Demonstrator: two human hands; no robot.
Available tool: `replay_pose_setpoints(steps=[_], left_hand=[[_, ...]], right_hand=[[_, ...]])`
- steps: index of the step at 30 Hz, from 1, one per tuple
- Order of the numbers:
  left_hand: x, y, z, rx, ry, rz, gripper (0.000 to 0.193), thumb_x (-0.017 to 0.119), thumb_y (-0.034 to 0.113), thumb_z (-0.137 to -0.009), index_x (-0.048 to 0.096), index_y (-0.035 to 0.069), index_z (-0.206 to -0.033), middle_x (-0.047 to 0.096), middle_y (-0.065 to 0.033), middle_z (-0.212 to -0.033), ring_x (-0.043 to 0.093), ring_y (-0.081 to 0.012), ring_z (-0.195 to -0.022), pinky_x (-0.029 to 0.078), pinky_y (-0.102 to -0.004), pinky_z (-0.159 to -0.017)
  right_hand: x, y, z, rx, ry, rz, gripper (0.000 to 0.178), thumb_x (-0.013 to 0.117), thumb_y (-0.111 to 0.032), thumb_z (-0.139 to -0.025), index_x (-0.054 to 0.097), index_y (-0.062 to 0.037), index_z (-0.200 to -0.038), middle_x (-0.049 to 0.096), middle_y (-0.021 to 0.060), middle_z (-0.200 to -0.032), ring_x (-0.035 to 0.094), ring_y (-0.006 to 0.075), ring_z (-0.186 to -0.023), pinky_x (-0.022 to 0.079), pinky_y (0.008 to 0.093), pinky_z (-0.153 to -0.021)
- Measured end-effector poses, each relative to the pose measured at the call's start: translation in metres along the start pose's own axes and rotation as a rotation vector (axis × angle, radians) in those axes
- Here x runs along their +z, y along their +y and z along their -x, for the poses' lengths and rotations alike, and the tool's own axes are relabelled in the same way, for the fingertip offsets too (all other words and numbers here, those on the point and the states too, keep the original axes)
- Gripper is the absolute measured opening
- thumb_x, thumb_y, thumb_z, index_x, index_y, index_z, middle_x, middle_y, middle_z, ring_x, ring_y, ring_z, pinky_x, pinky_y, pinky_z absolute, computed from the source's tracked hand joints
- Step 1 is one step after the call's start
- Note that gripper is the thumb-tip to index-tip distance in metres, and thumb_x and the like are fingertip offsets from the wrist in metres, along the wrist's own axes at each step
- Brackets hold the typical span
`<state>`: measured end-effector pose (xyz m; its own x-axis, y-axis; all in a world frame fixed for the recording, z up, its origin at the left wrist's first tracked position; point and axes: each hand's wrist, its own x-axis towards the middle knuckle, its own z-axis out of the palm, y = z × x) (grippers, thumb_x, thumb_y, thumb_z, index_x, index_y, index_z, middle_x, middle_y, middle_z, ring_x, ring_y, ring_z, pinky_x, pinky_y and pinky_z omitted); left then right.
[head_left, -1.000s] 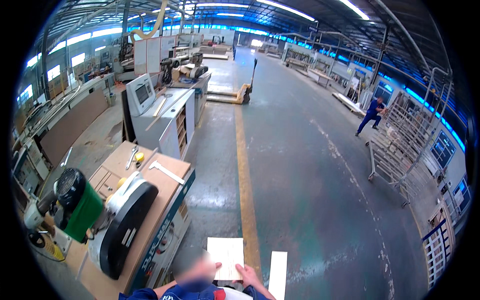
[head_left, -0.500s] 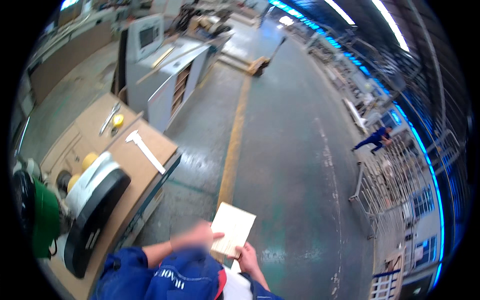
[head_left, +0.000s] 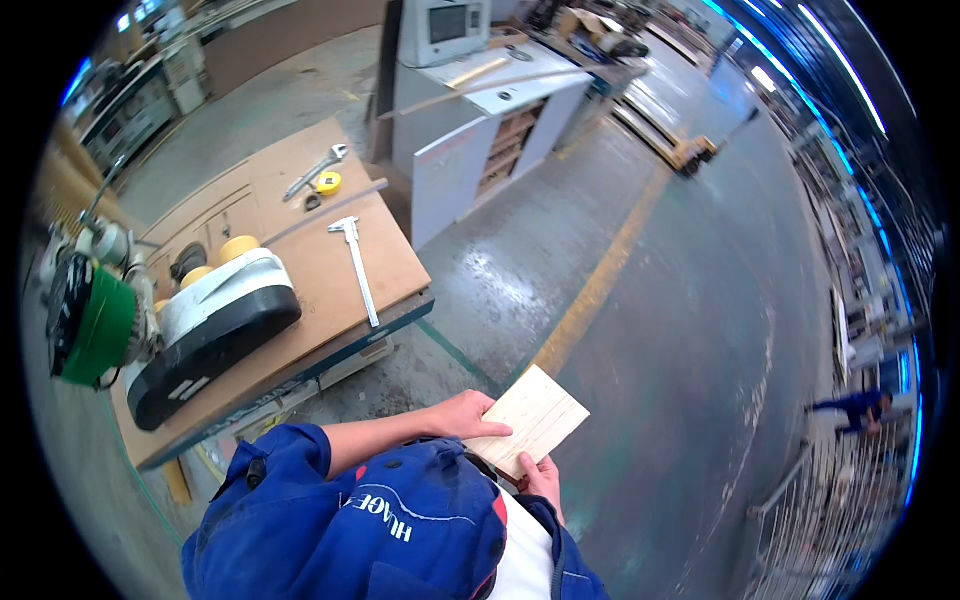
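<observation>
A pale, flat wooden board [head_left: 540, 415] with fine dark grain lines is held in front of my body. My left hand [head_left: 472, 415] grips its left edge, thumb lying on the upper face. At the near right edge, my right hand [head_left: 541, 478] is closed on the same board with its thumb on top. The fingers of both hands underneath are hidden. To the left stands a workbench [head_left: 390, 270]; a white vernier caliper [head_left: 356, 268] rests on it, apart from my hands.
On the bench sit an adjustable wrench [head_left: 315, 172], a yellow tape measure [head_left: 328, 183] and a black-and-white machine [head_left: 215, 325] with a green motor [head_left: 97, 325]. Beyond are a grey cabinet [head_left: 455, 175] and a pallet truck [head_left: 690, 152]. At the right, a person [head_left: 858, 408] is near metal racks [head_left: 830, 520].
The view has swung to the left, so the bench and cabinet appear farther right. Both hands still hold the board, which now looks tilted further to the right.
</observation>
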<state>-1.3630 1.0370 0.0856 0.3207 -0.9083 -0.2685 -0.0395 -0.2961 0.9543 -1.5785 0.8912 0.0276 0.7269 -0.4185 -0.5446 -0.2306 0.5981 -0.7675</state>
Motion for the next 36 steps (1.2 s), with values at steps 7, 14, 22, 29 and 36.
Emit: replay_pose_setpoints(steps=[7,14,22,29,36], left_hand=[[-0.02,-0.02,-0.056,-0.052,0.575,0.162,0.039,0.073,0.038,-0.088,0.073,0.006,-0.11,0.074,-0.0139,-0.098,0.07,-0.0184,-0.088,0.054,-0.0329,-0.08],[-0.105,-0.088,-0.023,-0.499,1.349,-0.368,0.042,0.075,0.026,-0.082,0.065,0.003,-0.116,0.063,-0.018,-0.113,0.06,-0.0342,-0.111,0.05,-0.0445,-0.095],[-0.137,-0.122,-0.03,-0.796,1.41,-0.552,0.044,0.07,0.018,-0.087,0.051,0.003,-0.124,0.054,-0.0177,-0.115,0.054,-0.0364,-0.114,0.054,-0.0481,-0.088],[-0.163,-0.139,-0.058,-0.945,1.389,-0.333,0.027,0.059,0.014,-0.091,0.054,0.0,-0.114,0.06,-0.023,-0.115,0.062,-0.0428,-0.104,0.054,-0.051,-0.087],[-0.164,-0.126,-0.076,-0.73,1.649,0.04,0.028,0.055,0.025,-0.098,0.059,-0.003,-0.099,0.067,-0.0283,-0.09,0.066,-0.0436,-0.093,0.05,-0.0506,-0.078]], right_hand=[[-0.035,-0.103,-0.098,0.018,-0.188,0.151,0.035,0.062,-0.016,-0.1,0.055,-0.0007,-0.131,0.067,0.0132,-0.122,0.069,0.0254,-0.106,0.061,0.0437,-0.085],[-0.008,-0.153,-0.189,0.041,-0.303,0.202,0.034,0.063,-0.018,-0.1,0.056,-0.0018,-0.129,0.068,0.012,-0.121,0.07,0.0243,-0.105,0.06,0.0437,-0.087],[0.054,-0.187,-0.246,0.159,-0.293,0.23,0.031,0.062,-0.013,-0.099,0.058,-0.002,-0.127,0.067,0.0116,-0.122,0.068,0.0244,-0.108,0.058,0.0419,-0.091],[0.07,-0.216,-0.304,0.202,-0.385,0.292,0.033,0.061,-0.012,-0.1,0.057,-0.001,-0.131,0.066,0.0124,-0.125,0.067,0.0247,-0.111,0.055,0.0427,-0.095],[0.064,-0.241,-0.347,0.292,-0.521,0.185,0.032,0.059,-0.021,-0.102,0.056,-0.0066,-0.13,0.065,0.0092,-0.128,0.067,0.025,-0.112,0.057,0.0427,-0.09]])
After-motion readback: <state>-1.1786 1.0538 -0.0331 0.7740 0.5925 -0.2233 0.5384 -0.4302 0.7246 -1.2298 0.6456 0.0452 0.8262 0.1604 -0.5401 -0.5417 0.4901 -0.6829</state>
